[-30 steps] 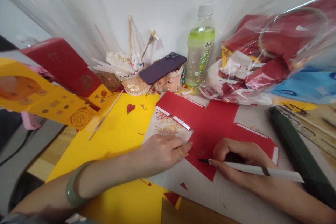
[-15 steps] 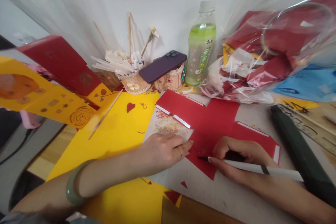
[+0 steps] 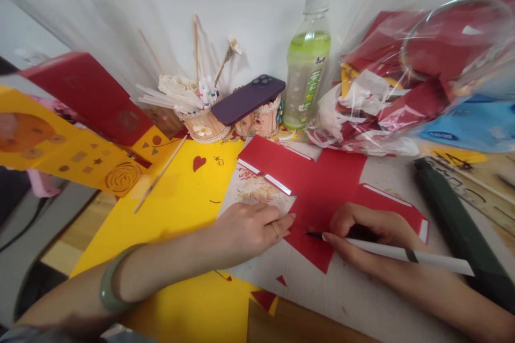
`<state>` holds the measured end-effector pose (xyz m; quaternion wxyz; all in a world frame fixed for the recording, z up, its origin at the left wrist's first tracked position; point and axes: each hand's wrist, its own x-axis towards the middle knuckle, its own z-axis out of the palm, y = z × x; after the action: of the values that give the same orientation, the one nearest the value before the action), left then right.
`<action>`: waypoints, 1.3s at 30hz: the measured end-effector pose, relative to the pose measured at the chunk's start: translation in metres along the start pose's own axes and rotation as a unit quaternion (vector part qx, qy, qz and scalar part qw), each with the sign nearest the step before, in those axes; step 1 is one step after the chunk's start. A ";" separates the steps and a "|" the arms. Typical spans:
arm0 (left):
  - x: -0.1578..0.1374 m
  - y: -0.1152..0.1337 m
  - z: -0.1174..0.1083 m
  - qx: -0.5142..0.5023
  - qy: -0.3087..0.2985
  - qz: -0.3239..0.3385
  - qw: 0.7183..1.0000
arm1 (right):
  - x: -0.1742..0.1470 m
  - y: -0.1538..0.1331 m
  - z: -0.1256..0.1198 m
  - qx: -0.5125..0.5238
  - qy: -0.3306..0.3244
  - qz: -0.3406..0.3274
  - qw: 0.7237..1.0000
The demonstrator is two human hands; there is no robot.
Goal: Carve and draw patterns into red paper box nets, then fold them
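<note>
A cross-shaped red card [image 3: 338, 179] with white strips along some flap edges lies on a grey, stained board [image 3: 257, 270]. On the card's near left edge rest the fingertips of my left hand [image 3: 253, 230], its fingers extended and close together; the thumb is hidden. My right hand [image 3: 366, 228] pinches a slim white pen-shaped tool [image 3: 386, 249] with a dark band and a pointed black tip. That tip meets or hovers just over the card's near flap. Whether it writes or cuts, I cannot tell.
Yellow paper [image 3: 169, 230] with a red heart cutout [image 3: 199, 163] and a thin stick [image 3: 161, 174] spreads leftward. Behind are decorated pots [image 3: 205, 126], a phone [image 3: 249, 99] and a drink bottle [image 3: 308, 64]. A clear bag of scraps [image 3: 386, 96] and a dark green case [image 3: 458, 225] stand right.
My right hand and the pen-shaped tool have shifted slightly right and up across the red card. My left hand stays in place. The view has tilted a little.
</note>
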<state>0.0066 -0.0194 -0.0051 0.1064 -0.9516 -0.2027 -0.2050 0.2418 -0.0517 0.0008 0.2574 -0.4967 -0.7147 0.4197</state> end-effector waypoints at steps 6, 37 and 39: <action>0.000 0.000 -0.001 -0.012 -0.015 -0.001 1.000 | 0.001 -0.001 -0.001 0.018 0.001 0.005 1.000; 0.001 -0.001 -0.001 -0.004 0.002 0.000 1.000 | 0.002 -0.009 0.000 -0.011 -0.029 -0.023 0.999; 0.001 0.000 -0.002 -0.005 -0.005 -0.001 1.000 | 0.001 -0.008 0.000 -0.004 -0.030 -0.021 0.999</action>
<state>0.0069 -0.0190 -0.0031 0.1004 -0.9528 -0.2035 -0.2018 0.2376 -0.0519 0.0073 0.2422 -0.4699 -0.7341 0.4261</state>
